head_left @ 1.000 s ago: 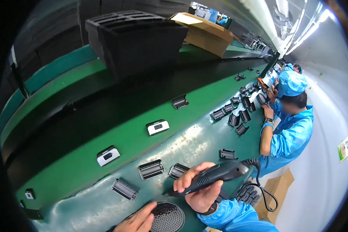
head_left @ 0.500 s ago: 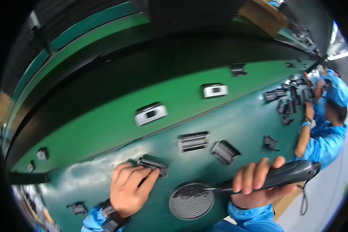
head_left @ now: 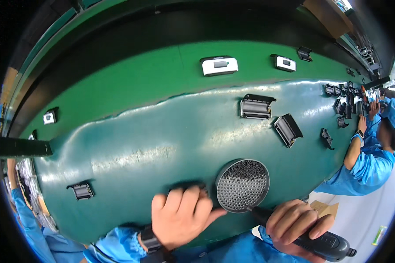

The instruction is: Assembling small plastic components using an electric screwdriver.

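Observation:
My right hand is wrapped round a dark electric screwdriver at the lower right. Its tip end reaches the near rim of a round grey dish. Tiny black screws are heaped in the far half of that dish, and the near half shows a dimpled bottom. Just left of the dish, my left hand is closed, with curled fingers over a black plastic part. Most of this part is hidden behind the fingers, and its edge is blurred.
Two black housings lie beyond the dish, another black housing at left. White-and-black units sit on the green belt. A co-worker in blue works at right beside several black parts; another person's sleeve shows at left.
The view has shifted. My left hand has come nearer to me and closer to the dish with the black part. The screwdriver has swung from the dish's right side to its near rim.

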Available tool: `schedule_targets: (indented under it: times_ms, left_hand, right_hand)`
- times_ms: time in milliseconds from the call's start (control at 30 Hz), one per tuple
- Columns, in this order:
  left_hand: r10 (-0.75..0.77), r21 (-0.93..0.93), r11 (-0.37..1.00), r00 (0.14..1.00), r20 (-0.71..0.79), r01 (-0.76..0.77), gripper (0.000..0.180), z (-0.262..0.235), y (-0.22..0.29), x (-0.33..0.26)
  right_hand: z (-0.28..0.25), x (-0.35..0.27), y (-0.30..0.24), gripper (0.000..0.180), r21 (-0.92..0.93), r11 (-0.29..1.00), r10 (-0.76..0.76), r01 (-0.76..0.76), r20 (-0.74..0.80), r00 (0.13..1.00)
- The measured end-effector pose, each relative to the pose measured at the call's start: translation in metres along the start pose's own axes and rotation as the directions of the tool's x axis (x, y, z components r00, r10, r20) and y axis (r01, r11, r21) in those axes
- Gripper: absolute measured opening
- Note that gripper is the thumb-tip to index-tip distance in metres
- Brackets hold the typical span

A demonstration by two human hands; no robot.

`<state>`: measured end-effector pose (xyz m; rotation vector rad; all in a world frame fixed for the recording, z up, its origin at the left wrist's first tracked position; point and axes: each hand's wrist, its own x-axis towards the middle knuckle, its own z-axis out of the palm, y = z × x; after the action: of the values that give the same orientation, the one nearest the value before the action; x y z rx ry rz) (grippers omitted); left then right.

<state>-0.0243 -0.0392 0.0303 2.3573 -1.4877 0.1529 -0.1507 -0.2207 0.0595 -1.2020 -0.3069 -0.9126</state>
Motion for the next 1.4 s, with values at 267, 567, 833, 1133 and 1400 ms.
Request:
schedule_targets:
  times_ms: [267, 567, 833, 1133, 1400]
  left_hand:
    - [-0.006, 0.012, 1.000, 1.000, -0.004, 0.006, 0.047, 0.013, 0.006, 0.013]
    - [0.137, -0.089, 0.986, 0.989, -0.054, -0.141, 0.036, 0.000, -0.017, -0.003]
    - [0.028, -0.272, 0.962, 0.998, 0.064, -0.010, 0.041, 0.004, -0.010, -0.006]
    - [0.051, -0.219, 0.975, 0.995, 0.085, -0.032, 0.036, 0.003, -0.014, -0.010]
    - [0.049, -0.218, 0.975, 0.997, 0.066, -0.034, 0.036, 0.004, -0.017, -0.013]
  right_hand:
    - [0.001, 0.012, -0.006, 0.071, -0.148, 0.988, -0.036, 0.042, 0.040, 0.999]
    - [-0.001, 0.005, 0.004, 0.071, -0.137, 0.991, -0.001, 0.002, 0.007, 1.000]
    - [0.003, 0.001, 0.021, 0.050, -0.255, 0.965, -0.091, 0.053, -0.140, 0.986]
    - [-0.001, 0.007, 0.021, 0.069, -0.132, 0.991, 0.012, -0.011, 0.007, 1.000]
    - [0.003, 0.005, 0.022, 0.068, -0.140, 0.990, 0.025, -0.024, 0.008, 1.000]
